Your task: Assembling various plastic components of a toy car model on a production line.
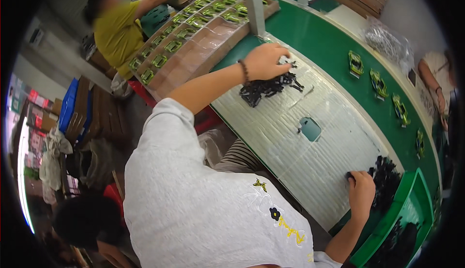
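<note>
My left hand (264, 62), a beaded band at its wrist, hovers at the edge of a loose heap of small black plastic parts (264, 91). Its thumb and fingers are bent and apart, with no part visible between them. At the near right, my right hand (362, 190) is closed in a pinch, and a small black plastic part (349, 175) shows at its fingertips. Beside that hand lies a second heap of longer black plastic parts (385, 178). Both heaps rest on a pale, film-covered board (286, 147).
A green bin (411, 200) of black parts stands at the right. Several yellow-green framed pieces (356, 63) line the green belt (315, 40). A compartmented tray (203, 40) of similar pieces is at the far left, near a co-worker in yellow. A metal post (254, 6) rises beside it.
</note>
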### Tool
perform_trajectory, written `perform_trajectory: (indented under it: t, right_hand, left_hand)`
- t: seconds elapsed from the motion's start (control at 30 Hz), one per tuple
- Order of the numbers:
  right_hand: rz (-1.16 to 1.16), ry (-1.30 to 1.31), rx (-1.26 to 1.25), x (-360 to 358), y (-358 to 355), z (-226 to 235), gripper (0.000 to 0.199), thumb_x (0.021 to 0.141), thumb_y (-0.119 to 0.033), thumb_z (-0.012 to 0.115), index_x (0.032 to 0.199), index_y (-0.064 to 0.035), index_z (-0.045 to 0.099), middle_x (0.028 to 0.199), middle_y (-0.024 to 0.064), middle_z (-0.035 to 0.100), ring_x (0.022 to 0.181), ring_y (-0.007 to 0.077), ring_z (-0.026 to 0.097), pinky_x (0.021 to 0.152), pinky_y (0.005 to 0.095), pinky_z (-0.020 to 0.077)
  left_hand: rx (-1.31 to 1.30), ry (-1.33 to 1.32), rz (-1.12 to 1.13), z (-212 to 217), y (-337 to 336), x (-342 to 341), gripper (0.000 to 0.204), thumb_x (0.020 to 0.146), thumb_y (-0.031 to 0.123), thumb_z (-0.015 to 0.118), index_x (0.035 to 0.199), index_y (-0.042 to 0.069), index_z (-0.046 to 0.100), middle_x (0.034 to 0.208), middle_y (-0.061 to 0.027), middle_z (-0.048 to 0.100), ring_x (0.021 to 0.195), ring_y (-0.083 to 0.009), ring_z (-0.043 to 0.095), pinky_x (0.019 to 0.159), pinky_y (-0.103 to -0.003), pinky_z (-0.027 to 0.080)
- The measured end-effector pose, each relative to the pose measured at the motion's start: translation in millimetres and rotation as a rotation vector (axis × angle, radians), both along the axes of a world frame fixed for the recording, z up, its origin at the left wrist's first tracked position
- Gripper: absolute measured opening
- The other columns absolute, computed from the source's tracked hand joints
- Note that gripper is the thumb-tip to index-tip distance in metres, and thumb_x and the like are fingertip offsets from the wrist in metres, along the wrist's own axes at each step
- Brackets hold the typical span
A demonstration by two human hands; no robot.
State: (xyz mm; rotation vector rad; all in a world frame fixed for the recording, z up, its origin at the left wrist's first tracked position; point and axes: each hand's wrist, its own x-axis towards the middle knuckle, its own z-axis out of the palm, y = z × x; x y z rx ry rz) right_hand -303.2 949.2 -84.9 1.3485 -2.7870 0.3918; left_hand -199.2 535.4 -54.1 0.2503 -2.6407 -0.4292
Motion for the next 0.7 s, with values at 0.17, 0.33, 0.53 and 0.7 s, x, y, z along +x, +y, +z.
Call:
perform_trajectory:
  t: [0.17,0.33,0.53,0.7]
  right_hand:
    - [0.132,0.044,-0.239,-1.3,-16.8,-8.4,0.013,0.074,0.0,0.064,0.087,-0.0003,0.064,0.088,0.0127,0.062,0.084,0.0302,0.058,0.073,0.0368,0.0456]
    - [0.24,-0.119,-0.555,1.6,-33.2,-13.5,0.015,0.072,0.004,0.065,0.086,0.0001,0.064,0.086,0.013,0.063,0.078,0.0297,0.06,0.069,0.0356,0.0477]
    - [0.225,-0.206,-0.648,-8.7,-46.4,-15.6,0.018,0.071,0.003,0.068,0.089,-0.0011,0.066,0.089,0.0128,0.066,0.081,0.0278,0.062,0.071,0.033,0.0494]
    - [0.125,-0.177,-0.709,-19.4,-32.6,-21.9,0.019,0.071,0.003,0.069,0.089,-0.0009,0.065,0.089,0.0129,0.066,0.082,0.0266,0.063,0.071,0.0321,0.0494]
  left_hand:
    - [0.195,-0.089,0.438,2.1,-108.7,77.6,0.028,0.079,0.025,0.057,0.097,0.004,0.064,0.095,-0.0154,0.065,0.088,-0.0273,0.062,0.076,-0.037,0.048]
    - [0.136,-0.039,0.499,-37.1,-228.0,47.1,0.036,0.084,0.026,0.05,0.114,0.006,0.057,0.109,-0.018,0.061,0.096,-0.0312,0.059,0.082,-0.04,0.045]
    - [0.086,-0.261,0.609,-43.2,-273.1,5.7,0.048,0.089,0.042,0.038,0.121,0.008,0.053,0.12,-0.0202,0.054,0.113,-0.0375,0.05,0.095,-0.044,0.039]
    - [0.043,-0.398,0.64,-48.2,-304.6,-27.5,0.057,0.09,0.052,0.036,0.111,0.003,0.056,0.119,-0.0207,0.054,0.11,-0.0385,0.051,0.092,-0.045,0.039]
